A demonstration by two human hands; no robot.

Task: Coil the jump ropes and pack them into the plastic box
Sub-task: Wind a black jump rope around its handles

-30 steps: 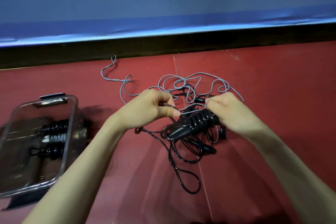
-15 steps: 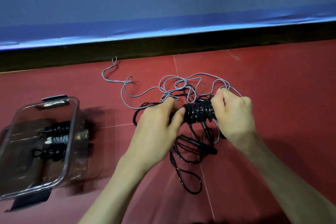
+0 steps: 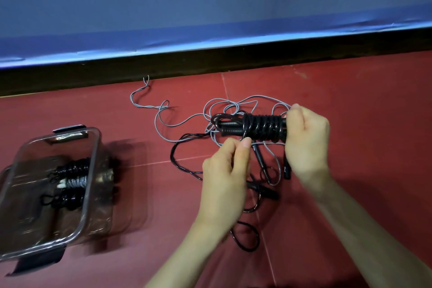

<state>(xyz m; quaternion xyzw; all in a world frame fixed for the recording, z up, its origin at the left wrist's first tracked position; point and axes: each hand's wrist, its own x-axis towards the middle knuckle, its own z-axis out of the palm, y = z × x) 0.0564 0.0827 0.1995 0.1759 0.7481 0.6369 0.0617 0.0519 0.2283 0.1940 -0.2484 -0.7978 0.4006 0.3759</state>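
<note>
- The right hand [image 3: 306,138], fist closed, grips one end of the black jump rope bundle [image 3: 261,127] held level above the red floor [image 3: 350,105].
- The left hand [image 3: 225,175] pinches the loose black cord just below it.
- The plastic box [image 3: 93,163] sits far left, coiled ropes [image 3: 72,182] inside.

The black jump rope [image 3: 261,127] looks like glossy plastic cord with bright highlights on its coils, wound round ribbed black handles. The grey jump rope [image 3: 163,113] behind it is thinner and matt. At left, the plastic box [image 3: 93,161] is clear and shiny. The red floor [image 3: 350,100] is matt, finely textured.
</note>
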